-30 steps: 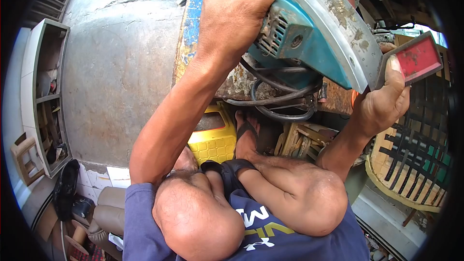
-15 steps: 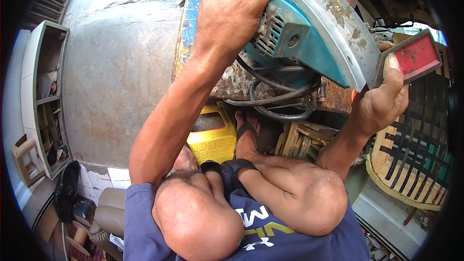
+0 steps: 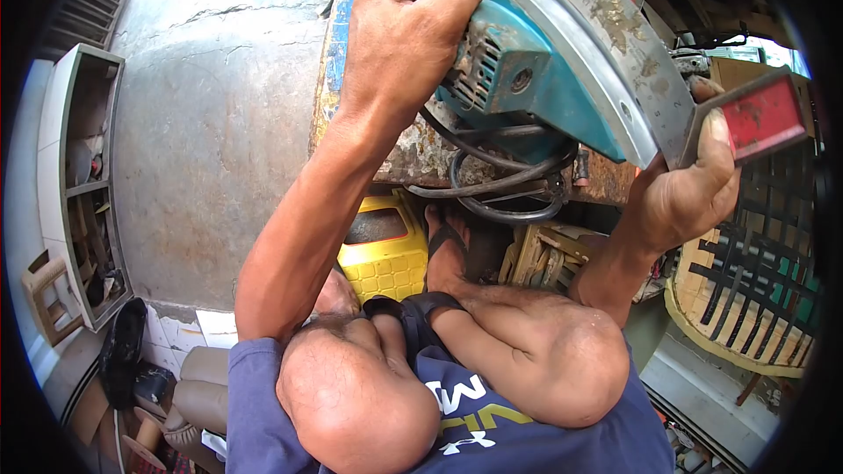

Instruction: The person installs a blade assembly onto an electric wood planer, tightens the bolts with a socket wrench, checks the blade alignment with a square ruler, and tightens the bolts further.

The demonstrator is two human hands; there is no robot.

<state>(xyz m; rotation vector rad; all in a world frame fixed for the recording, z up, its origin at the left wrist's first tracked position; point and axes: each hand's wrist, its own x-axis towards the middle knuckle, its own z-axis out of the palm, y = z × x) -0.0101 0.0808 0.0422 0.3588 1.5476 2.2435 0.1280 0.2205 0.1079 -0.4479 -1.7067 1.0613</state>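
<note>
Floor (image 3: 211,123): though split by thin cracks toward the far end, stretches smooth and grey across the left side.
Table (image 3: 606,177): spans the upper middle, worn to stained brown wood along the near edge, with blue and yellow paint flaking at the left.
Strapped wooden frame (image 3: 672,298): stands at far right, pale and curved along the near rim, crossed by black bands.
Open cabinet (image 3: 55,136): set at far left, white-sided, with odds and ends inside two compartments.
Yellow box (image 3: 385,265): sits below the table's near edge, just left of a sandalled foot (image 3: 446,262).
Circular saw (image 3: 566,92): held tilted over the table (unclear whether resting on it), teal-bodied and scuffed, with the silver base edge turned to the right.
Black cord (image 3: 474,191): loops beneath the saw and droops past the table's near edge.
Metal square (image 3: 634,51): laid lengthwise along the saw's base, apparently touching, with a grey, blotched blade bearing printed marks.
Left hand (image 3: 399,39): closed around the saw's upper left end, fingers partly hidden.
Right hand (image 3: 694,186): gripping the square at the handle end, thumb against the edge.
Red handle (image 3: 762,119): juts out to the right past the thumb, dirt-smudged and dark-rimmed.
</note>
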